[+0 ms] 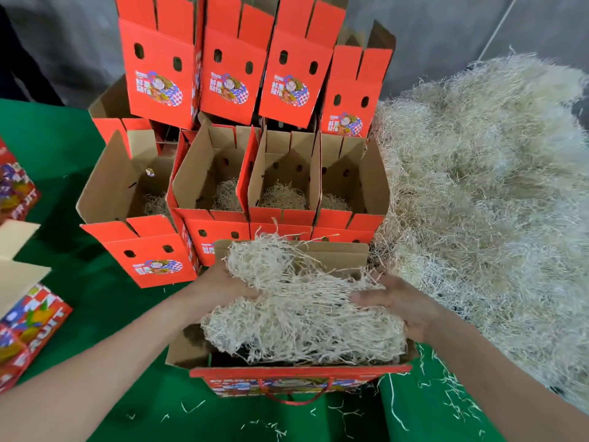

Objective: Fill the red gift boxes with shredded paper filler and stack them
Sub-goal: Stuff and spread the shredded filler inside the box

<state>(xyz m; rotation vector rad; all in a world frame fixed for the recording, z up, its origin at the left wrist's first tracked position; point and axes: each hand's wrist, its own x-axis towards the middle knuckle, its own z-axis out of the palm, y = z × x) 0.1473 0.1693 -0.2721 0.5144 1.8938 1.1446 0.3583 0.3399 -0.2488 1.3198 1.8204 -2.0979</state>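
A red gift box [296, 379] with a rope handle stands open near the table's front edge, right below me. A thick wad of pale shredded paper [299, 311] sits in its mouth and rises above the rim. My left hand [223, 287] grips the wad's left side and my right hand [401, 303] grips its right side, fingers curled into the strands. Behind stand several open red boxes [210, 199] with a little filler in each. More red boxes [232, 62] are stacked on top of them at the back.
A big heap of shredded paper [484, 199] fills the right side of the green table [67, 173]. Flat folded boxes [28, 327] lie at the left edge. Loose strands are scattered along the front edge.
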